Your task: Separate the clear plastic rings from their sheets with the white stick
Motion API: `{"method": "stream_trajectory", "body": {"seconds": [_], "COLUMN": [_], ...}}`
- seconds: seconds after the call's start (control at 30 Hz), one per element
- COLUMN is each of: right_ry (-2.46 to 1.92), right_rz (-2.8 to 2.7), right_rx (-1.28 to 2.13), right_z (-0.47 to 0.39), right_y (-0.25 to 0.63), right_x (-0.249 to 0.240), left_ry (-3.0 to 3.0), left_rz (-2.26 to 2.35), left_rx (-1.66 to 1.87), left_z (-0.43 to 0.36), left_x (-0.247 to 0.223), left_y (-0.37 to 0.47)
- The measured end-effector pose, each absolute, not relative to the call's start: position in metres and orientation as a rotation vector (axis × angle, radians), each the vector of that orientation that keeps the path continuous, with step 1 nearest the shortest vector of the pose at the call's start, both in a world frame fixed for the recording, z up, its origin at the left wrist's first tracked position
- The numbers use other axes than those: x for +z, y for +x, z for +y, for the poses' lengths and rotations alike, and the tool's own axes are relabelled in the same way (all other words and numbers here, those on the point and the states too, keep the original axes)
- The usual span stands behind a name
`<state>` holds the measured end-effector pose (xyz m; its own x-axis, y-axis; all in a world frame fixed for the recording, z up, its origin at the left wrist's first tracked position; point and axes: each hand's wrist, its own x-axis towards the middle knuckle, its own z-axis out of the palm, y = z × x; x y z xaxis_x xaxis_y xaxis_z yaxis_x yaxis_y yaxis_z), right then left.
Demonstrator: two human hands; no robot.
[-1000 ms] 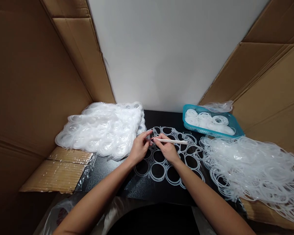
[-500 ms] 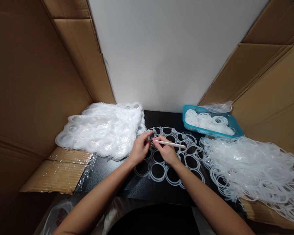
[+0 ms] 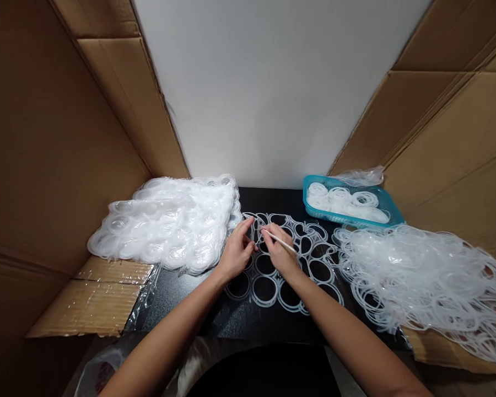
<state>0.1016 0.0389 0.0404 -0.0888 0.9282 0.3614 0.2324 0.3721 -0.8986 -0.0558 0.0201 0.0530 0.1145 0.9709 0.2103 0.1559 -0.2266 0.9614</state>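
A sheet of joined translucent plastic rings (image 3: 265, 304) lies flat on the black tabletop (image 3: 231, 322) in front of me. My left hand (image 3: 236, 251) rests at its upper left part, thumb and forefinger apart, fingertips at the rings and holding nothing I can see. In my right hand (image 3: 281, 253) is a slim white pen-like stick (image 3: 287, 246), gripped like a pencil. Its working tip points up and left toward a ring near my left fingertips; the tip itself is too small to make out.
On the left a thick stack of clear-wrapped ring sheets (image 3: 169, 226) sits above flattened cardboard (image 3: 103, 298). At the back right stands a blue basket (image 3: 312, 212) with loose white rings (image 3: 366, 199). A tangled heap of ring offcuts (image 3: 421, 275) covers the right side. Cardboard panels flank both sides.
My right hand has turned the stick steeper, its tip moving up and slightly right. My left thumb and forefinger have spread apart. The whole view has shifted a little.
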Motion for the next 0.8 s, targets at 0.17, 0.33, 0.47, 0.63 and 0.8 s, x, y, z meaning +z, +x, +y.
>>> {"method": "stream_trajectory", "body": {"seconds": [0.17, 0.33, 0.47, 0.63, 0.8], "right_ry": [-1.22, -1.069, -0.802, -0.587, -0.678], "right_rz": [-1.285, -0.828, -0.623, -0.531, -0.86], "right_rx": [0.655, 1.064, 1.566, 1.952, 1.701], "right_z": [0.059, 0.071, 0.065, 0.057, 0.067], "right_y": [0.147, 0.165, 0.155, 0.141, 0.122], "right_x": [0.038, 0.035, 0.045, 0.064, 0.07], "left_ry": [1.402, 1.263, 0.958, 0.94, 1.006], "left_rz": [1.142, 1.23, 1.26, 1.206, 1.134], "left_rx": [1.115, 1.234, 1.529, 1.58, 1.496], "left_z": [0.026, 0.041, 0.064, 0.077, 0.062], "left_x": [0.051, 0.049, 0.042, 0.038, 0.042], "left_y": [-0.076, -0.077, -0.057, -0.042, -0.043]}}
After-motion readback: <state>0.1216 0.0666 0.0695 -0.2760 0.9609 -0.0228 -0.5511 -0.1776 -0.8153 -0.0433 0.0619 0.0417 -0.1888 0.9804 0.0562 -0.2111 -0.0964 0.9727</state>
